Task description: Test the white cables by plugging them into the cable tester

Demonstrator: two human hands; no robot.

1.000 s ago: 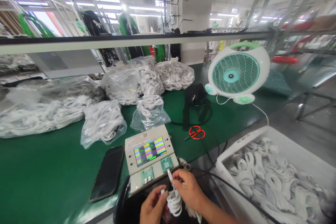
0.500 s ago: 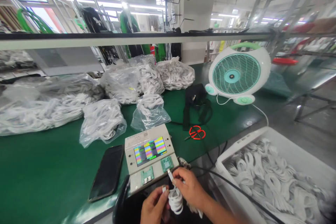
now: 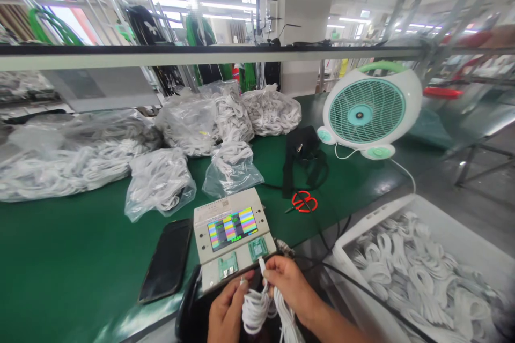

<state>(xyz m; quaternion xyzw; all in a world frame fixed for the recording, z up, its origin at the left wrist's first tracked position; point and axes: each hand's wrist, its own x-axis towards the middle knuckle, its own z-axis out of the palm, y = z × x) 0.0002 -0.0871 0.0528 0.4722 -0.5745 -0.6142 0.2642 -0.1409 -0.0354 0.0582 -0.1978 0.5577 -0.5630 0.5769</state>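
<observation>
My left hand (image 3: 228, 305) pinches one end of a coiled white USB cable (image 3: 254, 312), just in front of the cable tester (image 3: 225, 204). The coil hangs between my two hands. My right hand (image 3: 288, 283) grips the plug at the other end, its tip close to the tester's right green socket board (image 3: 258, 247); whether it is inserted I cannot tell. More white cable strands (image 3: 286, 319) hang below my right palm. The left green socket board (image 3: 228, 265) has no plug in it. On the tester's screen, coloured bars and a green "PASS" show.
A black phone (image 3: 166, 260) lies left of the tester, red-handled scissors (image 3: 304, 201) and a black pouch (image 3: 300, 153) behind it. Bagged white cables (image 3: 161, 182) line the bench's back. A fan (image 3: 368, 112) stands right, above a white bin (image 3: 376, 214) of cable coils.
My left hand has moved slightly left and down, with the coil swinging left. More cable strands now show under my right hand. The view has shifted a little.
</observation>
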